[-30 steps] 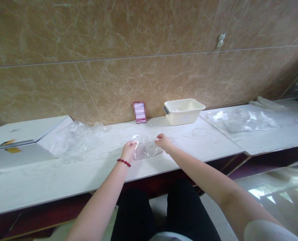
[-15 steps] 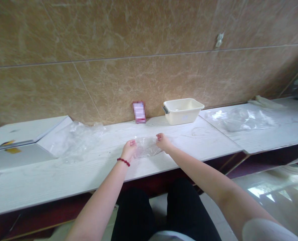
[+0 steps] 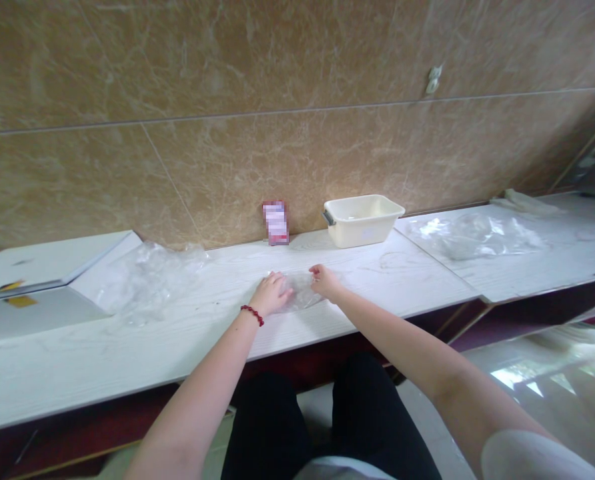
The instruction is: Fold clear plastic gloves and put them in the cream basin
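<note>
A clear plastic bag (image 3: 300, 293) lies on the white wood-grain counter (image 3: 217, 333) in front of me. My left hand (image 3: 271, 293), with a red bead bracelet at the wrist, rests flat on the bag's left end, palm down and fingers spread. At the other end, my right hand (image 3: 325, 281) has its fingertips pinched together on the bag's edge. Behind the bag, a cream plastic tub (image 3: 365, 225) with a grey handle stands by the wall. A small card-like item, blurred out (image 3: 276, 223), leans upright against the wall.
To the left, crumpled clear plastic (image 3: 152, 280) lies beside an open white box (image 3: 52, 267). More clear plastic bags (image 3: 477, 237) spread over the right-hand counter section, with a pale cloth-like item (image 3: 525, 202) behind them. The tiled wall (image 3: 227, 160) bounds the back.
My left hand has turned from pinching the bag's left edge to lying flat on it, shifting slightly right. My right hand stays almost where it was.
</note>
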Tool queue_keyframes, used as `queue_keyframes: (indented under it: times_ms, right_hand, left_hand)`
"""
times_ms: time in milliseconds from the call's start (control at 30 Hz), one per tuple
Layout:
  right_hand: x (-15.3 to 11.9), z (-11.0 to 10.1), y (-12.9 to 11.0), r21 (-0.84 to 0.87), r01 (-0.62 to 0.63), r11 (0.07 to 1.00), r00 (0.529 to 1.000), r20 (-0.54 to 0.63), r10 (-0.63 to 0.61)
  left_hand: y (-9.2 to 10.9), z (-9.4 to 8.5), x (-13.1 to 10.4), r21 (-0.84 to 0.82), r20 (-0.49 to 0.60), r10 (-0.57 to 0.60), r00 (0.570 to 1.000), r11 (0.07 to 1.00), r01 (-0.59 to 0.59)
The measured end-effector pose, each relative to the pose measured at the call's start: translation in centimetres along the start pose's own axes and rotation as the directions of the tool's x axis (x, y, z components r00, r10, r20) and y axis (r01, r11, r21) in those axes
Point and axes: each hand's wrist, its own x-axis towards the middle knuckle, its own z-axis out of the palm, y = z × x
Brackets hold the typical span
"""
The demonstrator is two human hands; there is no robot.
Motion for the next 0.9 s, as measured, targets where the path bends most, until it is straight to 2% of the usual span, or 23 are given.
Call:
queue_keyframes:
  times_ms: [67,133,333,433,533,600,733,800,900]
  right_hand:
    - [0.0,0.0,0.0,0.019,0.004,1.0,1.0,0.005,-0.004]
    - [0.0,0.1,0.0,0.046,0.014,0.999,1.0,0.01,-0.015]
    - [0.0,-0.1,0.1,0.077,0.056,0.995,0.997,0.049,-0.06]
    - [-0.4,-0.9,-0.2,0.014,0.051,0.999,0.998,0.03,-0.052]
    - [-1.2,-1.9,-0.9,-0.084,-0.026,0.996,1.0,-0.018,0.024]
    - [-1.8,-2.6,-1.4,-0.098,-0.078,0.992,0.996,0.029,0.081]
    - [-3.2,-3.4,-2.0,0.008,-0.164,0.986,0.963,0.218,0.159]
    - [-3.8,-3.5,-2.1,0.029,-0.175,0.984,0.957,0.241,0.163]
    - [-4.2,-3.4,-1.6,0.008,-0.143,0.99,0.967,0.216,0.138]
  left_hand:
    - [0.7,0.6,0.0,0.205,0.096,0.098,0.99,0.972,-0.116]
    - [1.2,1.0,0.0,0.313,0.154,0.141,0.978,0.932,-0.184]
    - [1.9,1.6,0.1,0.318,0.259,0.238,0.936,0.894,-0.315]
    - [2.0,1.8,-0.1,0.317,0.284,0.247,0.927,0.888,-0.333]
    - [2.1,1.9,-0.3,0.316,0.285,0.24,0.928,0.891,-0.327]
    - [2.1,1.8,-0.4,0.312,0.282,0.24,0.929,0.892,-0.326]
    - [2.1,1.8,-0.5,0.309,0.276,0.245,0.929,0.893,-0.327]
    - [2.1,1.8,-0.5,0.308,0.273,0.243,0.931,0.894,-0.324]
    - [2.1,1.8,-0.5,0.299,0.271,0.241,0.932,0.899,-0.319]
